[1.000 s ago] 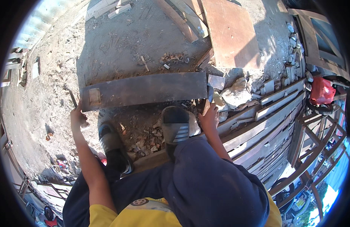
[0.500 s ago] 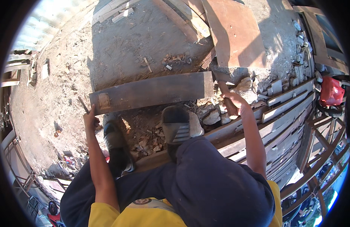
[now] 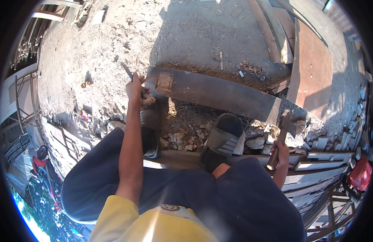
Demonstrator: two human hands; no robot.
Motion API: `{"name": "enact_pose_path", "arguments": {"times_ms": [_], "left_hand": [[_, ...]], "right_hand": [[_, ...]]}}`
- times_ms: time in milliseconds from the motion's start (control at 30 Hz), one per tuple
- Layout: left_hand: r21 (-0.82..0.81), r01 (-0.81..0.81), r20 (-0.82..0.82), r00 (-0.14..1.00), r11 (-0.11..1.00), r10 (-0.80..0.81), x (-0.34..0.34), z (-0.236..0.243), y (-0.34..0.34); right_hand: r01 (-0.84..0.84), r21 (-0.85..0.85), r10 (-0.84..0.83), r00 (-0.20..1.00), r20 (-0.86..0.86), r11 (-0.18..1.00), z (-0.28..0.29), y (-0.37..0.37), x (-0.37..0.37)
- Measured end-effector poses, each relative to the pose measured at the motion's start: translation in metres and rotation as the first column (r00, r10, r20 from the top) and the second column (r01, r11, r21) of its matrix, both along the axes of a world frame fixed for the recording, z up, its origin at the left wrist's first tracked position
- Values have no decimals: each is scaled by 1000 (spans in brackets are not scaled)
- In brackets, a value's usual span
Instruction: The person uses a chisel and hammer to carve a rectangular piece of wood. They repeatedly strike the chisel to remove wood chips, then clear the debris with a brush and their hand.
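My left hand grips a thin metal rod or chisel at the left end of a long dark plank standing on edge across the ground. My right hand holds a hammer by its wooden handle, the hammer head raised near the plank's right end. My two feet in dark striped sandals rest on rubble just below the plank. I squat in dark trousers and a yellow shirt.
Broken stones and wood chips lie between my feet. A rusty brown sheet and loose boards lie at the upper right. Stacked planks and a red container sit to the right. Sandy ground stretches left.
The view has swung, shifting the plank rightward in the picture. My right hand has come back from the stones at the plank's right end and now grips a hammer. My left hand stays at the left end.
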State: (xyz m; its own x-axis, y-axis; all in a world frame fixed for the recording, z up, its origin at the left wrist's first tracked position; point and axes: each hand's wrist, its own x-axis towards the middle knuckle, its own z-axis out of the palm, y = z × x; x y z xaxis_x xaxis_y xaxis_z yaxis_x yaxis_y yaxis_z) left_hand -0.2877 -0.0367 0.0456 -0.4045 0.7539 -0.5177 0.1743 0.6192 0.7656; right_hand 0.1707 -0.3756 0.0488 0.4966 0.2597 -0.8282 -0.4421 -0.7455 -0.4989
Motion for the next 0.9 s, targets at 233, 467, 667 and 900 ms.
{"name": "enact_pose_path", "arguments": {"times_ms": [233,467,667,900], "left_hand": [[-122,-343,987,55,931,150,77,29,-2],[-385,-375,923,-171,843,346,158,4,-66],[-327,-294,929,-274,898,248,132,-4,-84],[-277,-396,955,-10,875,298,153,2,-86]], "right_hand": [[170,218,-80,926,-369,961,-19,6,-1],[555,244,-190,610,-770,795,-35,5,12],[527,236,-207,649,-732,816,-36,11,0],[526,262,-198,664,-721,809,-57,5,2]]}}
